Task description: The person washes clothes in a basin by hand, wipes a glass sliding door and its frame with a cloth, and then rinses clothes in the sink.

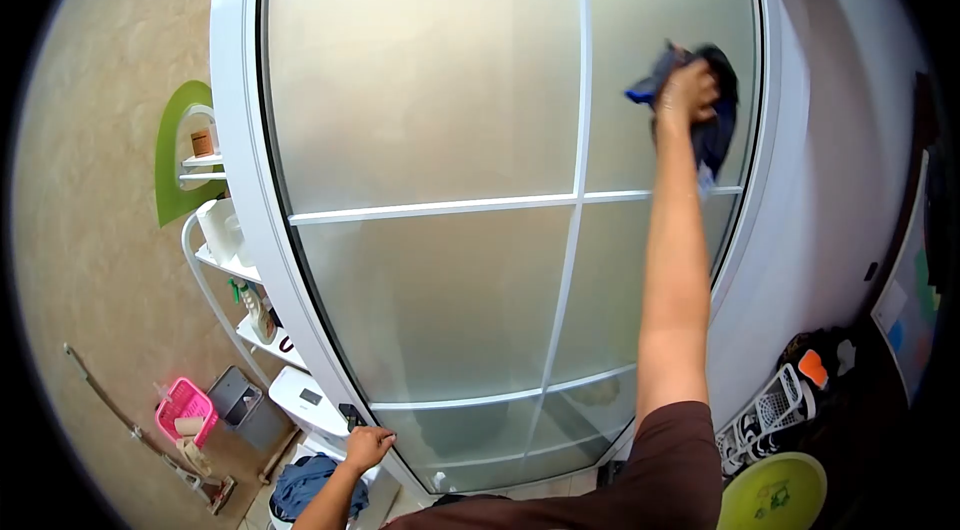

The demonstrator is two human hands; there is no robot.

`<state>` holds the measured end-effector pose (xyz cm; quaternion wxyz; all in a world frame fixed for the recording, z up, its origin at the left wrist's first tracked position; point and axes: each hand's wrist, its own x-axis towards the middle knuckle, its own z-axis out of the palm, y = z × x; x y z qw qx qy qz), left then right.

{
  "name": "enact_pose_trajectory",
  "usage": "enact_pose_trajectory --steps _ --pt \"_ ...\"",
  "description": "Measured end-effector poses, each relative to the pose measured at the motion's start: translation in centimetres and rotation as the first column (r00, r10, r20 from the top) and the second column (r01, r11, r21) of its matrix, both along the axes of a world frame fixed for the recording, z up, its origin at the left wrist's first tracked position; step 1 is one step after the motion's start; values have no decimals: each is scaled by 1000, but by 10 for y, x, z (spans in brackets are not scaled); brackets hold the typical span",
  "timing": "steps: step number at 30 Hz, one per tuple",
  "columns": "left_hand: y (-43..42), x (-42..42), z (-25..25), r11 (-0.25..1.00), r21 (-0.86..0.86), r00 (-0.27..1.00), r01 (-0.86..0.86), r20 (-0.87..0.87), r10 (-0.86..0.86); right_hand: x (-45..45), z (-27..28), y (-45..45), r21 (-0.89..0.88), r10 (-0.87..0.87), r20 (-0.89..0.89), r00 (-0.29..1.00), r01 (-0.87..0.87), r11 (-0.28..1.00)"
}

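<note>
High on the right, my right hand point(688, 95) is closed around a dark blue and grey cloth point(715, 135). The bunched cloth lies against the upper right frosted pane of a white-framed glass door point(430, 80), and motion blurs it a little. My left hand point(370, 447) is low at the door's left edge, fingers curled around the white frame point(325, 355). Just above that hand is the black door handle point(352, 417). White bars point(440, 209) divide the glass into panes.
On the left stand a white shelf rack point(270, 342) with a spray bottle point(252, 308), a pink basket point(187, 412), a grey bin point(240, 405) and a pile of blue clothes point(315, 486). At lower right are a green basin point(775, 492) and a white basket point(780, 403).
</note>
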<state>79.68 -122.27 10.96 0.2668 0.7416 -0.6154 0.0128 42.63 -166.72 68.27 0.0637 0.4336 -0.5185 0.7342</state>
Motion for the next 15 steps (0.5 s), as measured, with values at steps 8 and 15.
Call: enact_pose_trajectory --steps 8,15 --pt "6 -13 4 998 -56 999 -9 -48 6 242 26 215 -544 47 -688 724 -558 627" --pt "15 -22 3 998 -66 997 -15 -78 10 257 76 214 -230 14 -962 274 -834 502"
